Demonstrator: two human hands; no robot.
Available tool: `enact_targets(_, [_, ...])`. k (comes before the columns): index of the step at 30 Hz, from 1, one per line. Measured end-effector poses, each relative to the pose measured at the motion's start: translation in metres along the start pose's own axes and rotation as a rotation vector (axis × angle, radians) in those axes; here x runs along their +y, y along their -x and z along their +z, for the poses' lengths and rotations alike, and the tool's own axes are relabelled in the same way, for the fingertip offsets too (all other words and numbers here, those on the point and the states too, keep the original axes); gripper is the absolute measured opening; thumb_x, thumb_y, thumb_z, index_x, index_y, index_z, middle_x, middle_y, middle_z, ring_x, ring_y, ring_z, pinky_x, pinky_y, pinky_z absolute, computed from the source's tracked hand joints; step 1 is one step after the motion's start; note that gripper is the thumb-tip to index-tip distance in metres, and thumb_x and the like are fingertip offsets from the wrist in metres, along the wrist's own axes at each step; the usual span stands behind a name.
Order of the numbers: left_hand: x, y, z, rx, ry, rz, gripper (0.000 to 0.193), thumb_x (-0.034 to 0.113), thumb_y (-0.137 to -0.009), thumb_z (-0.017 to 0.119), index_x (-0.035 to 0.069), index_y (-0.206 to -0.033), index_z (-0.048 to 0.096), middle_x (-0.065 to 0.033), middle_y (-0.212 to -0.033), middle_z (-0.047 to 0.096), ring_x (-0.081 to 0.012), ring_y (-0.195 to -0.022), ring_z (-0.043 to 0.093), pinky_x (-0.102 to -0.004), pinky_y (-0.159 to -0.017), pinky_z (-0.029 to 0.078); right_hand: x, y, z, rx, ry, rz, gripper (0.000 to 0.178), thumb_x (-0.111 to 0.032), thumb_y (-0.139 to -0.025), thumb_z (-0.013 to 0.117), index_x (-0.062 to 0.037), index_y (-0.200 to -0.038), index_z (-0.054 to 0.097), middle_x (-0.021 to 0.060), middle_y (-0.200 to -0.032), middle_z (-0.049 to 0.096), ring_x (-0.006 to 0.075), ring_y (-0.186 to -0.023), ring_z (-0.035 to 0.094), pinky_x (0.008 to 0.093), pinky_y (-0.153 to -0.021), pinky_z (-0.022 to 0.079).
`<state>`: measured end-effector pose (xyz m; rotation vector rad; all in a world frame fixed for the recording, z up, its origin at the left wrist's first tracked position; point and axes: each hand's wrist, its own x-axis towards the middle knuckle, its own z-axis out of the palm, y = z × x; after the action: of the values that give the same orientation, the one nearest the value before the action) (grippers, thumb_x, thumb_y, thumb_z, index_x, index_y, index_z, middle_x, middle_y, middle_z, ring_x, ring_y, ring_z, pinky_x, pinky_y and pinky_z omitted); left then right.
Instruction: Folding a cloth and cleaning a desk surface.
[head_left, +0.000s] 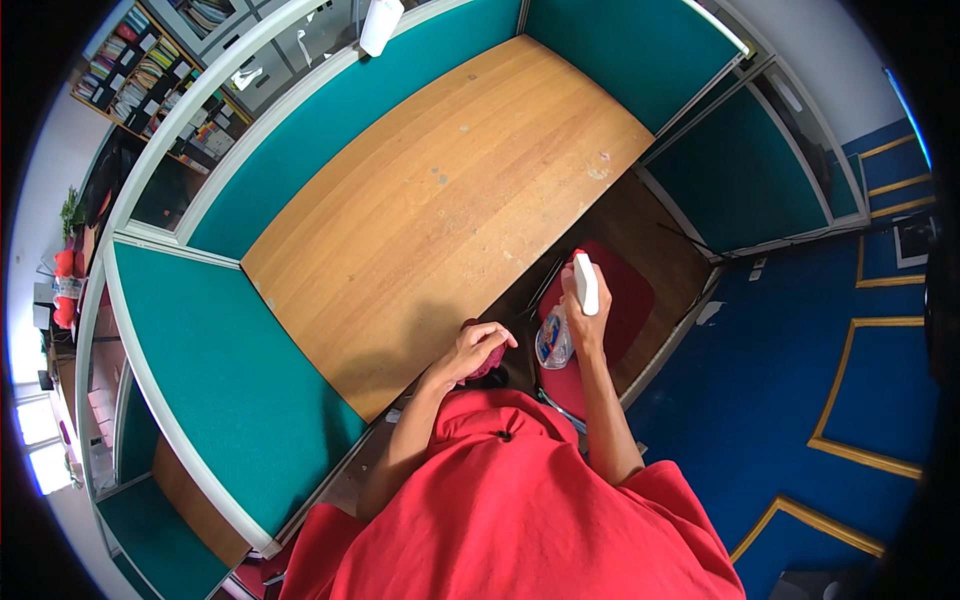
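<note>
Desk (pixel 450 190) near half-hidden spray bottle (pixel 552 340)

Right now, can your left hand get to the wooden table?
Probably yes: the left hand is close to the near edge of the wooden table, and nothing seems to block the way. The spray bottle is off to the side, in the right hand.

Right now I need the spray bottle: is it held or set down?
Held: the right hand grips the spray bottle by its white head.
</note>
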<state>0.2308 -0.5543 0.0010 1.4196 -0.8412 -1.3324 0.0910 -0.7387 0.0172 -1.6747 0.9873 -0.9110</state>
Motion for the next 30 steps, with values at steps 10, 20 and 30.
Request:
enact_targets(10, [-0.003,0.033,0.010,0.047,0.104,-0.113,0.036,0.030,-0.105,0.056,0.000,-0.098,0.073,-0.0065,-0.102,0.073,-0.0153,-0.098,0.066,-0.0313,-0.094,0.050,0.002,0.046,0.011,-0.119,0.087,-0.038,0.014,-0.016,-0.096,0.070,-0.0036,-0.094,0.064,0.0010,-0.069,0.058,0.0100,-0.061,0.059,0.0285,-0.055,0.047])
enact_targets(20, [-0.059,0.083,0.049,0.127,-0.056,-0.292,0.030,0.025,-0.106,0.054,0.002,-0.104,0.073,-0.0031,-0.096,0.069,-0.0115,-0.087,0.061,-0.0300,-0.075,0.050,-0.011,0.111,0.013,-0.403,-0.044,-0.231,0.013,-0.003,-0.091,0.066,0.0018,-0.103,0.066,0.0128,-0.092,0.065,0.0242,-0.081,0.066,0.0346,-0.075,0.053])
enact_targets(30, [-0.080,0.176,0.078,0.234,0.007,-0.260,0.031,0.024,-0.104,0.054,0.001,-0.110,0.073,-0.0096,-0.106,0.075,-0.0224,-0.104,0.069,-0.0349,-0.096,0.052,-0.004,0.186,0.024,-0.778,-0.166,-0.316,0.019,-0.001,-0.086,0.071,0.0010,-0.103,0.065,0.0170,-0.092,0.065,0.0357,-0.082,0.065,0.0402,-0.077,0.053])
